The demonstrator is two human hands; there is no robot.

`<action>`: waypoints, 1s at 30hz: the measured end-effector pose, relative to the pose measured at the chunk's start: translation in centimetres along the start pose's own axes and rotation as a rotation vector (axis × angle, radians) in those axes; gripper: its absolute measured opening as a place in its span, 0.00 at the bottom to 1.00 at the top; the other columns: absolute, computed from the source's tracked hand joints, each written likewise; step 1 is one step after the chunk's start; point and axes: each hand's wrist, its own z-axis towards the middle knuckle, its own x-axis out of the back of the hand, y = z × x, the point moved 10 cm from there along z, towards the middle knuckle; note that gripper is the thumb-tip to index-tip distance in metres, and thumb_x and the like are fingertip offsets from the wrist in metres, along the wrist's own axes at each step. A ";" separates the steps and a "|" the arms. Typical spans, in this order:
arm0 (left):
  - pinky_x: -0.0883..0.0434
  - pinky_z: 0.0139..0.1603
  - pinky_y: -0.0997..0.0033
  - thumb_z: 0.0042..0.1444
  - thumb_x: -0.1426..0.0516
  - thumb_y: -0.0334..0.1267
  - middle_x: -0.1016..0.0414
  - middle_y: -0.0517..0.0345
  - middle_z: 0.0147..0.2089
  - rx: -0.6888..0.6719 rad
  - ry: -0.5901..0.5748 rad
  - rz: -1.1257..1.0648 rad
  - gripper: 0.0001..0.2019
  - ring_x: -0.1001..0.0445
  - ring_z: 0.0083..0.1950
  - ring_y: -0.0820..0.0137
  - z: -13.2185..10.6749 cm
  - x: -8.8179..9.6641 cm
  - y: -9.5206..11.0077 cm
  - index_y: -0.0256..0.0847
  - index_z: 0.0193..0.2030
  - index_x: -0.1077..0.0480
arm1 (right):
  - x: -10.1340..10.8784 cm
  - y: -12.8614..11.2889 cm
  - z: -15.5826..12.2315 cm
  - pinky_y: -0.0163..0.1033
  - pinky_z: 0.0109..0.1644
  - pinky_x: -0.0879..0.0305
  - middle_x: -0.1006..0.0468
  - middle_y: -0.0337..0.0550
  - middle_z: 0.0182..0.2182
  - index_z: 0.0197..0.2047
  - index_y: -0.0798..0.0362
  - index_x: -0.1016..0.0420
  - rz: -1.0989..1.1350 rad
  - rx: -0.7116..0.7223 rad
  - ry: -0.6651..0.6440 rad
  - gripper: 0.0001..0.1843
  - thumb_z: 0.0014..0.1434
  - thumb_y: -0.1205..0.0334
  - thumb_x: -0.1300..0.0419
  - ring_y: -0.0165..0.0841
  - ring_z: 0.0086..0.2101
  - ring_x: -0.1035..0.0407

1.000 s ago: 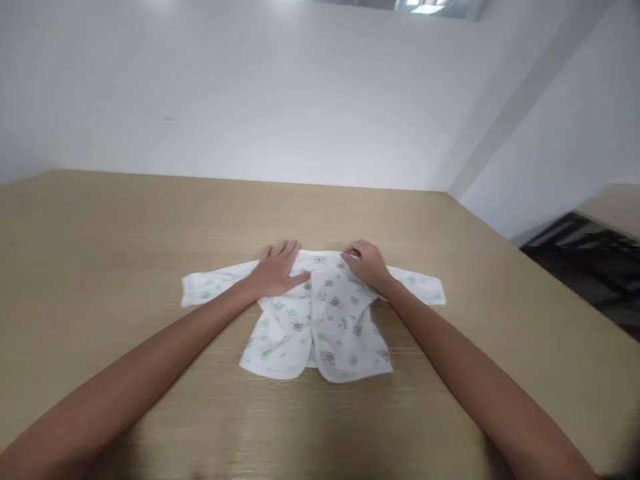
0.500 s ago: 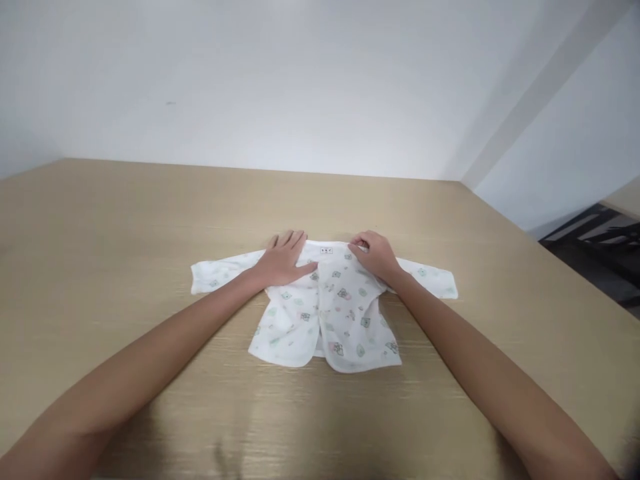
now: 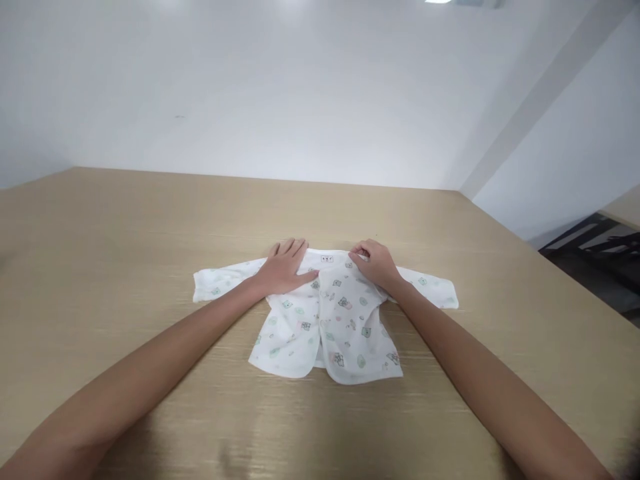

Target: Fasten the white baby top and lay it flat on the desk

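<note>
A small white baby shirt (image 3: 345, 327) with a printed pattern lies front up, its sleeves spread to both sides and its front edges meeting in the middle. A label shows inside the neckline. My left hand (image 3: 286, 268) rests flat on the shoulder at the left, fingers spread and thumb pointing toward the front opening. At the other shoulder, beside the collar, my right hand (image 3: 375, 261) has its fingers curled with thumb and forefinger pinching the cloth. Both hands cover part of the shoulders.
The shirt lies on a wide light wood table (image 3: 150, 220). A white wall (image 3: 280, 100) stands behind the table's far edge. Beyond the right edge, lower down, are dark slatted shapes (image 3: 595, 243) that I cannot make out.
The camera view has tilted up slightly, so the table and shirt sit lower in the picture. Both hands keep their places on the shirt.
</note>
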 end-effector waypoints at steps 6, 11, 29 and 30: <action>0.57 0.79 0.39 0.66 0.60 0.71 0.57 0.47 0.82 -0.010 0.030 -0.019 0.47 0.60 0.82 0.50 0.0 0.1 0.0 0.36 0.80 0.54 | -0.2 0.4 0.2 0.42 0.47 0.38 0.22 0.42 0.36 0.36 0.52 0.23 -0.009 -0.014 -0.002 0.04 0.62 0.63 0.39 0.37 0.39 0.31; 0.56 0.79 0.38 0.66 0.60 0.70 0.57 0.46 0.82 -0.020 0.040 -0.017 0.46 0.59 0.82 0.50 0.0 0.1 0.0 0.36 0.79 0.52 | -0.3 0.6 0.2 0.41 0.47 0.38 0.23 0.41 0.35 0.36 0.52 0.22 -0.012 -0.012 0.001 0.04 0.62 0.64 0.38 0.36 0.39 0.31; 0.52 0.77 0.40 0.67 0.59 0.70 0.51 0.47 0.80 -0.037 0.059 -0.014 0.43 0.53 0.80 0.49 0.1 0.3 0.2 0.40 0.77 0.49 | -0.2 0.5 0.3 0.42 0.46 0.38 0.23 0.42 0.35 0.35 0.52 0.23 -0.019 -0.001 0.007 0.04 0.61 0.63 0.39 0.37 0.38 0.31; 0.53 0.77 0.40 0.67 0.59 0.70 0.51 0.48 0.81 -0.035 0.064 -0.015 0.44 0.54 0.80 0.49 0.1 0.3 0.1 0.40 0.78 0.50 | -0.2 0.5 0.3 0.42 0.46 0.38 0.23 0.42 0.35 0.35 0.52 0.23 -0.018 0.000 0.005 0.05 0.61 0.63 0.40 0.37 0.38 0.31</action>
